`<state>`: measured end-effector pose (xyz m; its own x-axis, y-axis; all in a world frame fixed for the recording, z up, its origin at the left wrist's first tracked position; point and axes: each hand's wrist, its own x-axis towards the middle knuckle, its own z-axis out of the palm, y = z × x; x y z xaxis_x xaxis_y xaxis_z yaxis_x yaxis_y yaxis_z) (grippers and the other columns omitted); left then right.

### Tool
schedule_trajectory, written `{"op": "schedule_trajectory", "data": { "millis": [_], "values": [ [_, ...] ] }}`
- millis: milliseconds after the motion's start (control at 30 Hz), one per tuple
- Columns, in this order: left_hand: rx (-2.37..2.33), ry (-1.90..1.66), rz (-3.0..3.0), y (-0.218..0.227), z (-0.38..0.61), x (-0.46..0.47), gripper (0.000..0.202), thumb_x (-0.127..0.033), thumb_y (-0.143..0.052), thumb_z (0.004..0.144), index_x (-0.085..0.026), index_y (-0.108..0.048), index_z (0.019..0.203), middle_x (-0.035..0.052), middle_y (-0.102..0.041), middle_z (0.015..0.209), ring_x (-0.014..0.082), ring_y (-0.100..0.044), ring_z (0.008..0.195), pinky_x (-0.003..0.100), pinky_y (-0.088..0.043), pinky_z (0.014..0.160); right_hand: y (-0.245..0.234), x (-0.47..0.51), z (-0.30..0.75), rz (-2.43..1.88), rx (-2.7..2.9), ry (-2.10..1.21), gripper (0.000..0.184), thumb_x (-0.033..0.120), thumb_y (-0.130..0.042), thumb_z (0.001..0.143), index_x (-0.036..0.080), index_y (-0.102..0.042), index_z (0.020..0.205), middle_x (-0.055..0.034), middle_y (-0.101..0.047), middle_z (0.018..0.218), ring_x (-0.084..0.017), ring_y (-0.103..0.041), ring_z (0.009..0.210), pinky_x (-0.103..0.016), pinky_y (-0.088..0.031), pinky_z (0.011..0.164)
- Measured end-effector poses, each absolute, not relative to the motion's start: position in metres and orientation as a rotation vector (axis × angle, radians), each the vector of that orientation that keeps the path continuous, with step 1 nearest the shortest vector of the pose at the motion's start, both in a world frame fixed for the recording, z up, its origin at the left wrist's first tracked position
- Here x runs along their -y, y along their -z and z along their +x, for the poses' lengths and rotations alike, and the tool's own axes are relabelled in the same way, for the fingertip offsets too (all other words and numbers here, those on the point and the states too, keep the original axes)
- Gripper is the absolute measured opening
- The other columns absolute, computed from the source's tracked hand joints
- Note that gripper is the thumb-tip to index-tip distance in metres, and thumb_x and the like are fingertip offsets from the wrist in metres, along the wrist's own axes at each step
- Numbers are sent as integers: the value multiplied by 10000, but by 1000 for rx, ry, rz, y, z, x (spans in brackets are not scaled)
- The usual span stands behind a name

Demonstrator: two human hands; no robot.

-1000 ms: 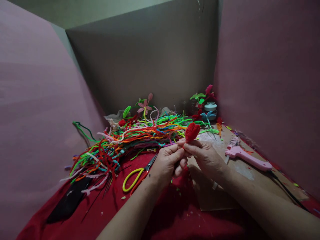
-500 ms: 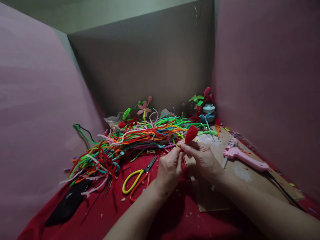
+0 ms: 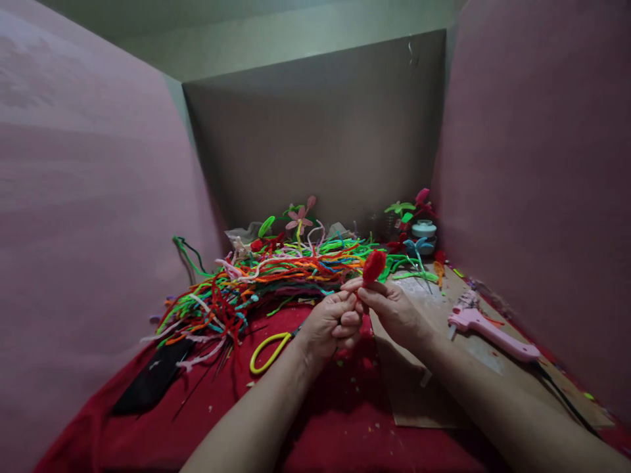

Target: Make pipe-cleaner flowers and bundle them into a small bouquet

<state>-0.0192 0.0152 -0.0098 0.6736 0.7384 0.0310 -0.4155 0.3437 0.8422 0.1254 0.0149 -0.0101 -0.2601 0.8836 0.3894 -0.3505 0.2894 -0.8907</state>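
A fuzzy red pipe-cleaner bud point(image 3: 374, 266) stands upright above my two hands. My right hand point(image 3: 394, 309) pinches it near its base between thumb and fingers. Just left of and below it, my left hand point(image 3: 335, 322) is closed, its fingertips pinching the red lower end; my fingers hide most of that part. Behind both hands lies a large heap of multicoloured pipe cleaners point(image 3: 290, 263). Scissors point(image 3: 269, 355) with a yellow handle loop rest beside my left wrist, partly covered by it.
A pink hot glue gun point(image 3: 493, 332) with a black cord lies on a brown board point(image 3: 419, 401) at the right. Pipe-cleaner flowers point(image 3: 298, 217) and a light-blue-lidded jar point(image 3: 424, 233) stand at the back. A black flat item point(image 3: 148, 387) lies left on the red cloth point(image 3: 221, 433).
My left hand has turned and its fingers have curled in more below the bud. Its forearm now covers the red scissor handle. The whole view has shifted slightly.
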Motion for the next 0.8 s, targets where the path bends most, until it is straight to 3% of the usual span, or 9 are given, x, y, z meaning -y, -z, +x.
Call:
{"op": "schedule_trajectory", "data": {
  "millis": [200,300,433,600,800],
  "values": [
    [-431,-702,1020,11,-17,-17,210,-348,-581,805,-145,-531,776,-106,-323,468,4,-143,303,126,-197,294,16,-13,127,-572,1291,-1242,153,333,-654,730,204,-717,784,7,-616,658,-130,-518,650,-278,-415,716],
    [-599,-842,1233,10,-12,-16,256,-397,-571,798,-143,-545,790,-74,-419,497,17,-269,316,145,-211,318,20,-14,129,-661,1296,-1085,143,332,-651,730,200,-703,747,7,-624,711,-131,-519,685,-266,-414,721],
    [-817,-1107,1595,14,-2,-15,190,-330,-572,778,-142,-557,804,-49,-493,571,51,-426,411,173,-322,398,27,-17,135,-732,1391,-838,168,330,-601,779,205,-703,825,-20,-643,846,-164,-545,794,-283,-419,778],
    [-970,-1285,1952,25,-2,-15,107,-248,-490,826,-168,-560,810,-54,-464,591,59,-442,488,188,-372,516,31,-17,137,-743,1460,-734,189,320,-572,814,203,-701,889,-35,-640,890,-188,-563,879,-305,-422,826],
    [-1003,-1275,2171,29,-5,-15,139,-251,-437,868,-185,-527,785,-31,-506,611,73,-458,512,187,-374,530,34,-14,134,-711,1449,-700,175,286,-562,823,211,-701,900,-34,-646,925,-196,-562,939,-331,-408,875]
  ]
}}
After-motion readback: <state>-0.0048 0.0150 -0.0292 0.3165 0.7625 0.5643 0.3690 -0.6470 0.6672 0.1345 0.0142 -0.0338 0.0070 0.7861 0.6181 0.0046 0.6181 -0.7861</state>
